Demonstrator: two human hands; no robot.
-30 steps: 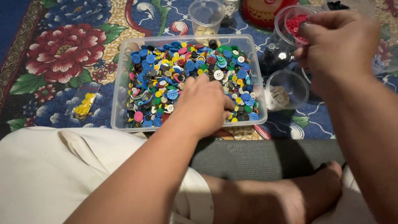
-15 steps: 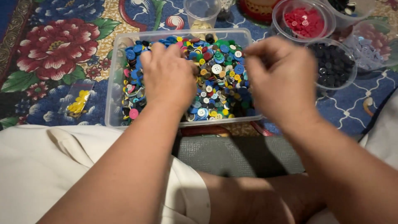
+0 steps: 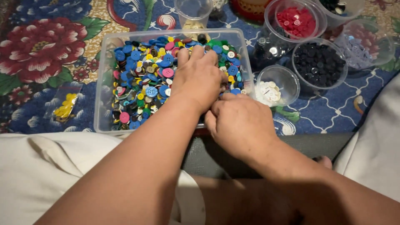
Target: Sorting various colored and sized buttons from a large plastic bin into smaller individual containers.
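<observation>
Nearest: white cloth (image 3: 50,175) over the lap, and a grey mat (image 3: 291,143) below the bin's near edge.

Right hand (image 3: 239,123): knuckles up at the near right corner of the clear rectangular plastic bin (image 3: 102,100); its fingers curl under out of sight, so whether they pinch anything cannot be told.

Left hand (image 3: 198,79): palm down inside the bin, fingers (image 3: 199,53) slightly spread and pressed flat on the heap of mixed coloured plastic buttons (image 3: 141,83); nothing visibly clamped. Both hands touch at the thumbs.

Bin contents: blue, pink, yellow, green, white and dark buttons, filling it wall to wall.

Left of bin: small clear bag of yellow buttons (image 3: 64,106), lying apart on the floral carpet (image 3: 37,50).

Right of bin: small clear round cup of white buttons (image 3: 275,87), just beside the wall; beyond it a round tub of black buttons (image 3: 318,62); farther, a round tub of red buttons (image 3: 296,21).

Far edge: empty-looking clear cup (image 3: 193,11).

Open room: carpet left of the bin.
</observation>
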